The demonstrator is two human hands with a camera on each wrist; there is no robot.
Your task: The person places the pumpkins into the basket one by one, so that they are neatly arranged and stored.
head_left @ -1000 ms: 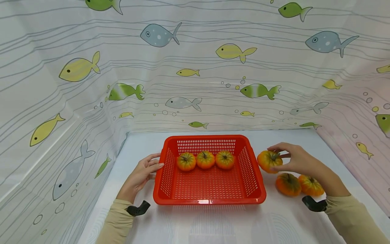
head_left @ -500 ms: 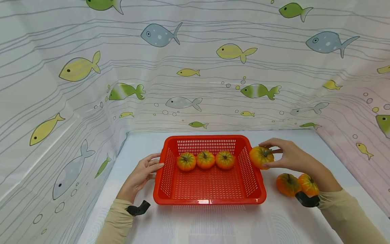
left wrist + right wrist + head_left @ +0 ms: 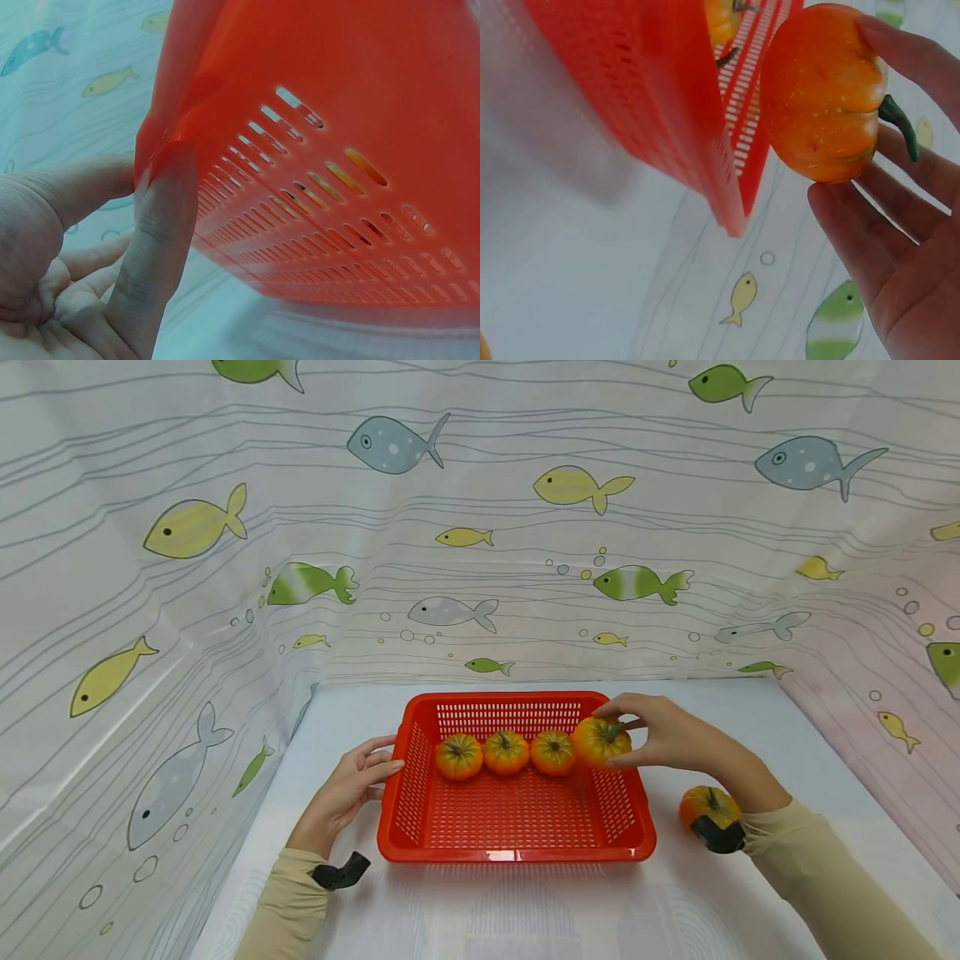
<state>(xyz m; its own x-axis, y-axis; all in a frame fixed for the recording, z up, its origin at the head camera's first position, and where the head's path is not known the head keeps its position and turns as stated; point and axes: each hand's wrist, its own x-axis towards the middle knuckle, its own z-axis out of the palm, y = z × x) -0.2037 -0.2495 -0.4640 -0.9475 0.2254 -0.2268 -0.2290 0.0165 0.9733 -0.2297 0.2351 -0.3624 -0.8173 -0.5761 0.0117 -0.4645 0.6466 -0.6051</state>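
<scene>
My right hand (image 3: pixel 667 735) grips a small orange pumpkin (image 3: pixel 597 745) with a green stem, over the right part of a red plastic basket (image 3: pixel 517 857). In the right wrist view, thumb and fingertips hold that pumpkin (image 3: pixel 821 97) from opposite sides, beside the basket rim. Three similar pumpkins sit in a row along the basket's back: a left one (image 3: pixel 459 758), a middle one (image 3: pixel 506 753) and a right one (image 3: pixel 552 754). At the basket's left side, my left hand (image 3: pixel 356 785) pinches the rim between thumb and finger, as the left wrist view shows.
Right of the basket another pumpkin (image 3: pixel 701 802) lies on the white table (image 3: pixel 360 910), partly covered by the black wrist camera (image 3: pixel 717 835). A further pumpkin there is hidden behind the right forearm. A fish-patterned curtain (image 3: pixel 480 635) walls the back and sides.
My right hand has carried its pumpkin leftward from beside the basket, across the right rim, to above the inside. The left hand and basket have stayed in place.
</scene>
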